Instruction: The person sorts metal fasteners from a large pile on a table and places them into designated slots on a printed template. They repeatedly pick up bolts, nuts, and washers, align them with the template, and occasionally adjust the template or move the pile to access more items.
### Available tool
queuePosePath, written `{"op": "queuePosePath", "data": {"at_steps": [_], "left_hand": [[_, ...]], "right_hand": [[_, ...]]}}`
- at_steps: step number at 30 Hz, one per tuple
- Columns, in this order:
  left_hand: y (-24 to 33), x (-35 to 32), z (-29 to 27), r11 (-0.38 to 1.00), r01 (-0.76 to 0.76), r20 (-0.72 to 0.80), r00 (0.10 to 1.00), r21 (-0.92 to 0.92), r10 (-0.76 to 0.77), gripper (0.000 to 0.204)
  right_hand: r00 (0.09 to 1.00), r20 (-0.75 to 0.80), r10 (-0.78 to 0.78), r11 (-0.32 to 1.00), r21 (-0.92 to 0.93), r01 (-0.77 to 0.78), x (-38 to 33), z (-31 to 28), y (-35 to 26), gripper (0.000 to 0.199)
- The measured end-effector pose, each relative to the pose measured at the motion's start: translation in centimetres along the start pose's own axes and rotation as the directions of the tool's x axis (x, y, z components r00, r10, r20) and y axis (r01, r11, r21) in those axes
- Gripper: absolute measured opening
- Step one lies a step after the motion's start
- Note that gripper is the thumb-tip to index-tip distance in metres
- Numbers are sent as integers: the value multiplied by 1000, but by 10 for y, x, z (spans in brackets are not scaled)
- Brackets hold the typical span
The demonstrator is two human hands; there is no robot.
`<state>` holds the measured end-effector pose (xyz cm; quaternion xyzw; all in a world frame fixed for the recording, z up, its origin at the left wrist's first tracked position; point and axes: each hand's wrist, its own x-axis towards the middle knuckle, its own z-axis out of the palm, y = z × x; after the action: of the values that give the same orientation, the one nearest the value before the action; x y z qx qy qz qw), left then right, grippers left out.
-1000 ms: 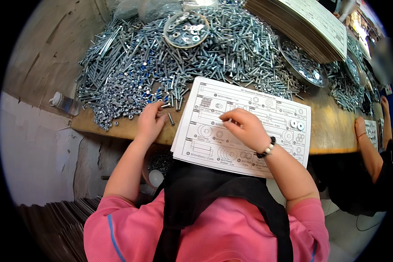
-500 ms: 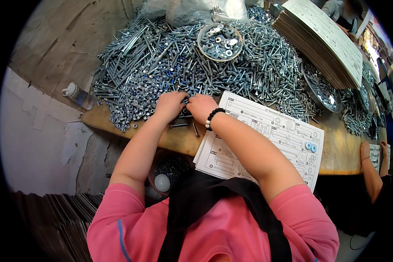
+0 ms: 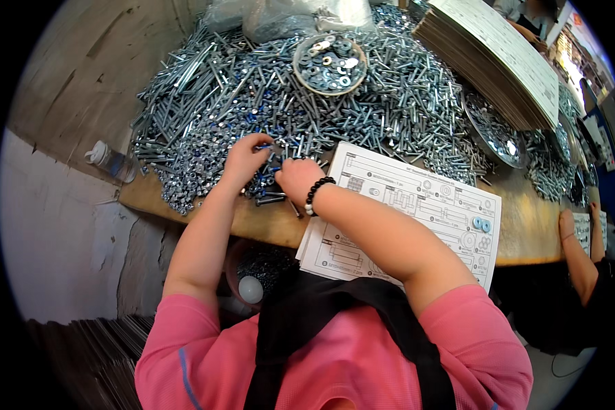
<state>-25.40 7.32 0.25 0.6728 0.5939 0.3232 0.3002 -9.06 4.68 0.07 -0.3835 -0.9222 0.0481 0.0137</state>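
I observed both hands at the near edge of a large heap of bolts point(image 3: 266, 89) spread over the wooden desk point(image 3: 526, 225). The left hand point(image 3: 244, 158) lay on the heap with its fingers curled down among the bolts and small nuts; I could not tell whether it gripped any one piece. The right hand point(image 3: 298, 179), wearing a dark bead bracelet point(image 3: 314, 195) at the wrist, was just beside the left, fingers bent into the same patch of hardware; its grasp was likewise hidden from me.

A printed sheet with diagrams point(image 3: 417, 212) lay on the desk under the right forearm, overhanging the near edge. Two pale blue washers point(image 3: 482, 224) rested on the sheet near its right side. A round dish of washers point(image 3: 329, 63) sat atop the heap, and a metal tray point(image 3: 492, 130) lay to the right of it. A stack of printed sheets point(image 3: 499, 55) stood at the far right. Another person's forearm point(image 3: 577, 249) rested at the desk's right end.
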Motion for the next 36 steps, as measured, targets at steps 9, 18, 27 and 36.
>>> {"op": "queuePosePath", "data": {"at_steps": [9,18,27,36], "left_hand": [[42,-8,3,976,-24,-90,996,-217,4,18],[56,-12,3,972,-57,-157,987,-228,22,20],[43,-19,-3,977,-72,-201,979,-200,31,19],[50,-17,6,969,-152,-233,967,-197,105,16]], "right_hand": [[999,42,-13,996,86,9,-13,-1,4,19],[1000,-27,5,940,341,4,-19,-19,25,15],[972,230,-53,988,157,17,-12,-15,3,26],[983,177,-53,986,166,23,-23,-25,17,21]]}}
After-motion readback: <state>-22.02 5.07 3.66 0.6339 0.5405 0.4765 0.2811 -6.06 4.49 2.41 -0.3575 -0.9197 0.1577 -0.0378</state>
